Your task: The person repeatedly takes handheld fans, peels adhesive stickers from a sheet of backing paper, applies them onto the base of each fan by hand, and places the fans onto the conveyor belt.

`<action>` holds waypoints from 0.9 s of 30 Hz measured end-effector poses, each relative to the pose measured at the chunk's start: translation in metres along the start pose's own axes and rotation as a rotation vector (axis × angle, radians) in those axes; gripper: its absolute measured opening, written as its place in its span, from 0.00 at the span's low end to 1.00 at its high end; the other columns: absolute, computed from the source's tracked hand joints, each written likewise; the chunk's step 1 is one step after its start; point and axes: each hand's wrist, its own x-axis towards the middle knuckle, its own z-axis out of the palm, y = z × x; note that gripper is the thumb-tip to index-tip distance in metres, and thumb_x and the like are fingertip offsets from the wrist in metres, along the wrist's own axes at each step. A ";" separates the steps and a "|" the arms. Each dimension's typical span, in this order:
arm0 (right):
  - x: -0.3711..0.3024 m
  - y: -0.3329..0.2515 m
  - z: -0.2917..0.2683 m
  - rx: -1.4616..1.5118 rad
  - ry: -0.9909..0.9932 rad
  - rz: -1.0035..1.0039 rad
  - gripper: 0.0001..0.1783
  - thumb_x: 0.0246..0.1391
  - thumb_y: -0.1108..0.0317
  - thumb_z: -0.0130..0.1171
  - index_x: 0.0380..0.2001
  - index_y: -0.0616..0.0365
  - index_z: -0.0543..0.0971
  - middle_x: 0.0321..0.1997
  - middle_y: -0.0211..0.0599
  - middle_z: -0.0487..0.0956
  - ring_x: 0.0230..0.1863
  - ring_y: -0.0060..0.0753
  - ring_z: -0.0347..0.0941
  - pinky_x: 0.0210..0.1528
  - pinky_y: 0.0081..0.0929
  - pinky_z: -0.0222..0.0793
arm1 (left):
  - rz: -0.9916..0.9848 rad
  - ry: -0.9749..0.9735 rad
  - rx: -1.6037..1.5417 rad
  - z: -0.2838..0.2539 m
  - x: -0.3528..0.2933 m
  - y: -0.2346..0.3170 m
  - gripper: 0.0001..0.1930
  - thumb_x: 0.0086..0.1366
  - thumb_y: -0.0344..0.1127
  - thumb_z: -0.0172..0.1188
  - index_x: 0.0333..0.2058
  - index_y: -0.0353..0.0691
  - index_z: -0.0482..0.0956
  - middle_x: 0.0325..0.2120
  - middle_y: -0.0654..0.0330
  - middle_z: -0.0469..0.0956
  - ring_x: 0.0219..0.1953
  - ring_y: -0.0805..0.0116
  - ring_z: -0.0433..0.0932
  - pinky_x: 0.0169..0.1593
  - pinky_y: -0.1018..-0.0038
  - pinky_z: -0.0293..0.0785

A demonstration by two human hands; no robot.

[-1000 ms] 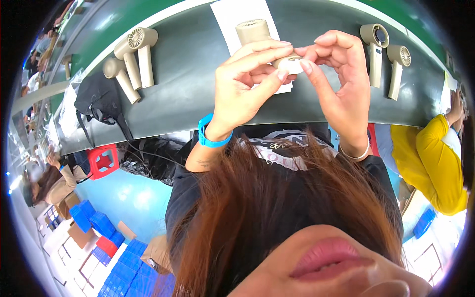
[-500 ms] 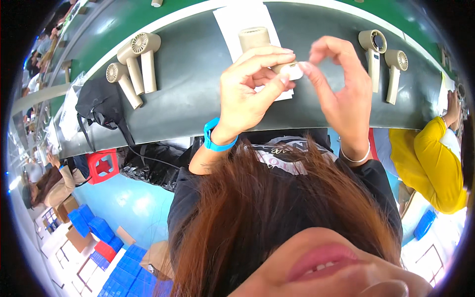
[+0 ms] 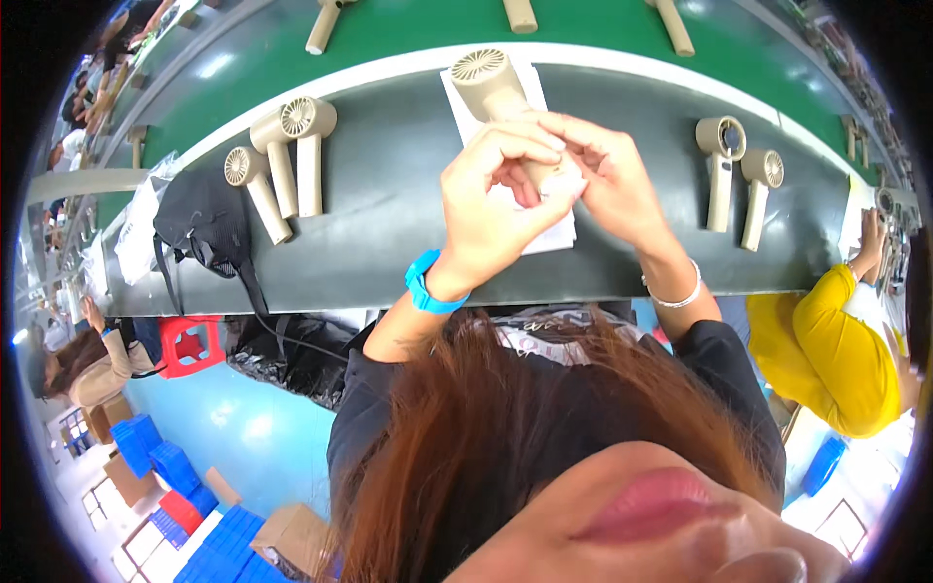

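A beige handheld fan (image 3: 483, 83) lies on a white paper sheet (image 3: 554, 236) on the dark grey worktable (image 3: 389, 233), its round grille pointing away. Both hands meet over its handle, which they mostly hide. My left hand (image 3: 491, 209), with a blue wristband, curls its fingers and thumb around the handle. My right hand (image 3: 614, 187), with a silver bracelet, closes on the same spot from the right, fingertips touching the left hand's. Whether anything small sits between the fingers cannot be made out.
Two beige fans (image 3: 292, 160) lie at the table's left beside a black bag (image 3: 204, 228); two more (image 3: 739, 175) lie at the right. A green conveyor belt (image 3: 389, 44) carries further fans behind. A person in a yellow sleeve (image 3: 836, 350) works at right. Red stool (image 3: 188, 345), blue crates (image 3: 194, 554) below.
Both hands have come down from above the table onto the fan's handle. The small white piece pinched between the fingertips earlier is no longer visible.
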 end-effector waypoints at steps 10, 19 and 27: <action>0.123 0.044 -0.086 -0.915 0.341 -0.142 0.34 0.37 0.87 0.41 0.50 0.50 0.72 0.44 0.51 0.75 0.42 0.50 0.73 0.41 0.33 0.69 | 0.203 0.081 0.213 -0.026 0.092 -0.059 0.22 0.55 0.24 0.59 0.49 0.42 0.71 0.48 0.53 0.69 0.33 0.67 0.76 0.35 0.74 0.74; 0.156 0.071 -0.107 -1.130 0.301 -0.060 0.30 0.45 0.81 0.42 0.56 0.58 0.65 0.49 0.58 0.71 0.52 0.59 0.64 0.52 0.43 0.63 | 0.198 -0.170 0.984 -0.040 0.140 -0.161 0.16 0.54 0.39 0.64 0.41 0.44 0.77 0.50 0.46 0.66 0.43 0.45 0.70 0.47 0.61 0.71; 0.110 0.063 -0.083 -0.876 0.302 -0.368 0.21 0.44 0.78 0.51 0.46 0.61 0.71 0.41 0.50 0.73 0.45 0.52 0.69 0.48 0.37 0.65 | 0.507 0.057 1.077 -0.075 0.182 -0.144 0.09 0.50 0.26 0.55 0.33 0.35 0.73 0.26 0.46 0.71 0.33 0.45 0.70 0.40 0.56 0.67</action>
